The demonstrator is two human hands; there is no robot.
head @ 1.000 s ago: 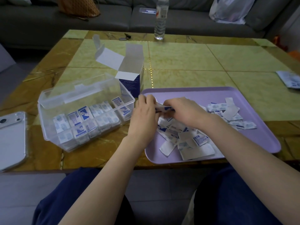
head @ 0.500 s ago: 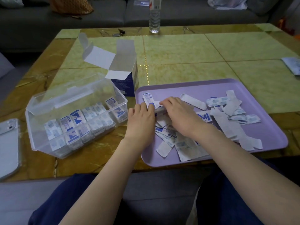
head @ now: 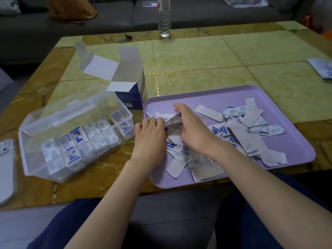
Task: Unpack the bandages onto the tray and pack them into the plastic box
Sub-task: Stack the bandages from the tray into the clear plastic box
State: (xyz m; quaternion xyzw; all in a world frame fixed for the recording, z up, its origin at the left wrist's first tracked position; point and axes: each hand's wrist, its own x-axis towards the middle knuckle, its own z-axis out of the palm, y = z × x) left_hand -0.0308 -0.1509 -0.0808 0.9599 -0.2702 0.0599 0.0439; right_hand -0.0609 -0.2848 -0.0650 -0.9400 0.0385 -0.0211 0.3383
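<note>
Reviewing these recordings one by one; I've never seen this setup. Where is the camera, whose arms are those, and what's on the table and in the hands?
No machine here: a person wears a wide-angle camera on the head, looking down at their bare arms. On the table sit a purple tray strewn with loose bandages, a clear plastic box with packed bandages inside, an open carton behind it, a phone at the left edge and a water bottle far back. The left hand and right hand together pinch a stack of bandages over the tray.

one tray [head: 206,97], one plastic box [head: 34,159], one carton [head: 132,95], one bottle [head: 163,22], one phone [head: 6,169], dozens of bandages [head: 237,112]
</note>
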